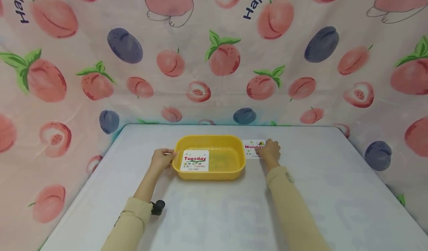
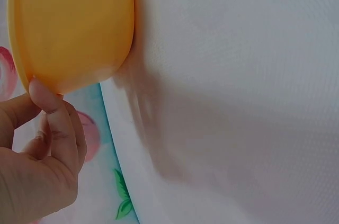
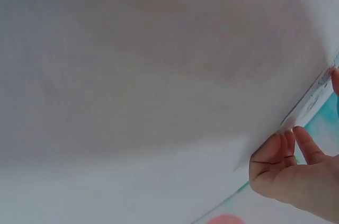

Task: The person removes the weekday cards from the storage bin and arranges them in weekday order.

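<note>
A shallow yellow plastic basket (image 1: pixel 210 175) stands on the white table. Its left rim is pinched between the thumb and fingers of my left hand (image 1: pixel 162 160); the left wrist view shows this left hand (image 2: pixel 50 150) at the edge of the yellow wall (image 2: pixel 74 28). Inside, at the left, a white "Tuesday" card (image 1: pixel 194 160) leans with its print facing me. Just right of the basket, a white "Monday" card (image 1: pixel 250 151) is held by my right hand (image 1: pixel 270 152), thumb over its face and fingers at its right edge. The right wrist view catches this card (image 3: pixel 312 102) nearly edge-on.
The white-covered table (image 1: pixel 214 214) reaches back to a hanging cloth (image 1: pixel 214 106) printed with peaches and plums. A small black device (image 1: pixel 158 207) sits at the left wrist, by the sleeve.
</note>
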A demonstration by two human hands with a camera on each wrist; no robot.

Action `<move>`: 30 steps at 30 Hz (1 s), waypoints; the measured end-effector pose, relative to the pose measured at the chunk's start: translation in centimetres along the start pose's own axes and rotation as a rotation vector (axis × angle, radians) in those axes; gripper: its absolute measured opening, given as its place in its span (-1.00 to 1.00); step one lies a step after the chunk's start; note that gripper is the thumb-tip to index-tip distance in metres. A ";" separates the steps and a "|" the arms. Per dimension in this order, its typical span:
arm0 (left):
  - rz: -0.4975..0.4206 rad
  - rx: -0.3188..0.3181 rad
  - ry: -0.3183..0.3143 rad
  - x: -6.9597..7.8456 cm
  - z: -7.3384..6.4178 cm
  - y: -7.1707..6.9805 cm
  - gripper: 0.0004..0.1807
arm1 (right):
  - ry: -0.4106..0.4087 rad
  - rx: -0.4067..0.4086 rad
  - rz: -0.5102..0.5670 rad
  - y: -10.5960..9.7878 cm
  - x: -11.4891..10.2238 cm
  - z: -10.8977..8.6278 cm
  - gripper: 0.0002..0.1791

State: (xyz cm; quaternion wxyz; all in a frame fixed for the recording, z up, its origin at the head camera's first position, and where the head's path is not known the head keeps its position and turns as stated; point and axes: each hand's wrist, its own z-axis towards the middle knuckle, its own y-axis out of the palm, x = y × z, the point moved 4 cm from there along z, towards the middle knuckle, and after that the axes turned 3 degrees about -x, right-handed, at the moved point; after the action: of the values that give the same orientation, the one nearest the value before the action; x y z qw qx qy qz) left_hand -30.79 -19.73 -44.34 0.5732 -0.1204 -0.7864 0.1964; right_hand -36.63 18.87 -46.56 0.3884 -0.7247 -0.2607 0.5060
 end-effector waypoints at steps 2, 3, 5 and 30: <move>-0.005 0.001 0.002 0.1 0.0 -0.1 -0.65 | 0.014 0.005 -0.009 0.1 0.0 0.0 -0.36; -0.008 0.002 0.002 0.1 0.1 -0.1 -0.65 | 0.016 0.003 -0.006 0.1 0.1 0.1 -0.36; -0.016 0.003 0.004 0.2 0.0 -0.1 -0.65 | 0.012 -0.015 0.003 0.2 0.2 0.2 -0.35; -0.037 -0.006 -0.006 0.3 -0.3 -0.1 -0.62 | -0.049 -0.332 0.529 -0.7 2.6 0.5 -0.33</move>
State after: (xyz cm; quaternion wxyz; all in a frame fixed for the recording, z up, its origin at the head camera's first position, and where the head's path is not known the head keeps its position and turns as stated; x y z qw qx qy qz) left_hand -30.61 -19.60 -43.94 0.5742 -0.1068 -0.7907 0.1836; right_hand -36.22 21.38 -47.47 0.1134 -0.8085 -0.1513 0.5573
